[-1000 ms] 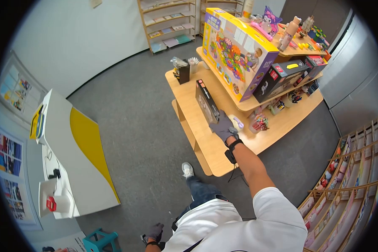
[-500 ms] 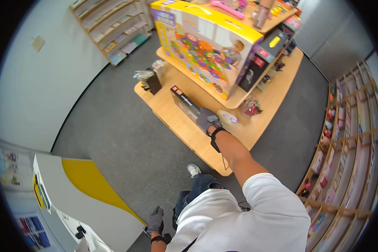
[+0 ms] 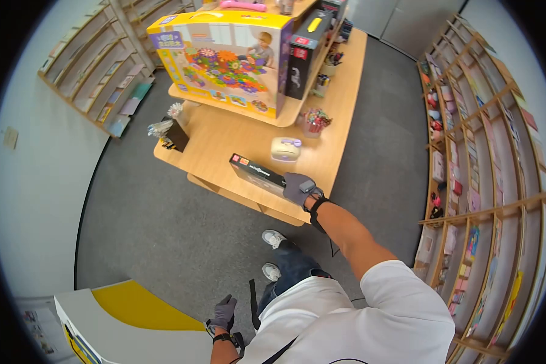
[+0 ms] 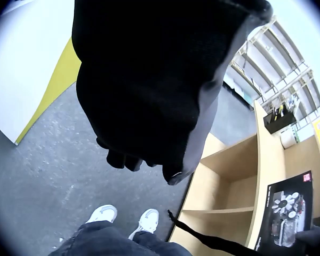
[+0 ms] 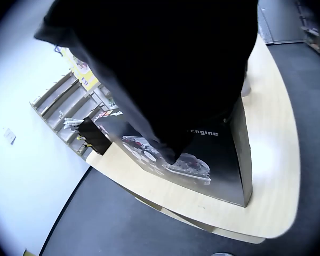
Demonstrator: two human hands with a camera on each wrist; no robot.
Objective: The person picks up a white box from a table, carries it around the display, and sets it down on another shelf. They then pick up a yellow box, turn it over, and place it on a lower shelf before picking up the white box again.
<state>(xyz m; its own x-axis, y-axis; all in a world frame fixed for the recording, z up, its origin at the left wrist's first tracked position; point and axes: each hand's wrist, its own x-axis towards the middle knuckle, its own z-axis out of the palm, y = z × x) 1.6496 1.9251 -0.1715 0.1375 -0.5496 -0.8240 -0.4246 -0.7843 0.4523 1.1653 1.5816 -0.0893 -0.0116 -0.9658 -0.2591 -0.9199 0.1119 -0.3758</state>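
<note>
My gloved right hand (image 3: 298, 188) grips the near end of a flat black box (image 3: 255, 173) that stands on its long edge on the wooden table (image 3: 215, 133). In the right wrist view, the thumb of the right hand (image 5: 165, 69) lies over the box's printed face (image 5: 224, 160), where "engine" can be read. A picture of an engine model shows on the box (image 4: 285, 210) in the left wrist view. My gloved left hand (image 3: 223, 312) hangs at my side, fingers loosely bent, holding nothing. Behind the box sits a rounded cream-and-purple object (image 3: 285, 148).
A big yellow toy box (image 3: 224, 67) stands on the raised tier, beside a black box (image 3: 301, 64). A dark holder (image 3: 176, 134) and a cup of colourful sticks (image 3: 315, 123) are on the table. Shelves (image 3: 491, 182) line the right; a white-and-yellow counter (image 3: 139, 327) stands left.
The box, still in my right hand, has come towards the table's front edge, away from the cream-and-purple object. My view has swung right, and both shoes now show.
</note>
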